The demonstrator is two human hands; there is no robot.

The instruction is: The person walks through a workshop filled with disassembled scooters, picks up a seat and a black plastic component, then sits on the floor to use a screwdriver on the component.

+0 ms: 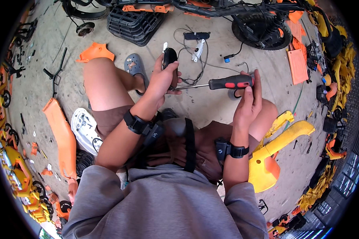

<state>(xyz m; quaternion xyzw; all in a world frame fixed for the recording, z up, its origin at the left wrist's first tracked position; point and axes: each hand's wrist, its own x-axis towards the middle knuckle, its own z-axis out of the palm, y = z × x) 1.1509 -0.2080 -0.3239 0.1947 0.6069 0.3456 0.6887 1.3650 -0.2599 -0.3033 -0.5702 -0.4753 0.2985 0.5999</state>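
Note:
My left hand (pixel 163 77) is closed round a black oval part (pixel 170 59) with a glossy face; its exact kind I cannot make out. In my right hand (pixel 249 99) is a screwdriver (pixel 230 82) with a black and red handle. Its shaft (pixel 195 86) points left, and the tip reaches the lower end of the black part, where my fingers partly hide it. Thin dark cables (pixel 199 69) run on the floor just beyond, beside a white and silver piece (pixel 198 50) and a small black module (pixel 197 36).
A black vehicle frame with a wheel (pixel 263 32) and a black plastic crate (pixel 135 26) lie ahead. Orange panels (pixel 62 135) and a white metal plate (pixel 84 129) are at my left. Yellow body panels (pixel 267 163) lie right, with heaps of yellow parts (pixel 341 75) farther off.

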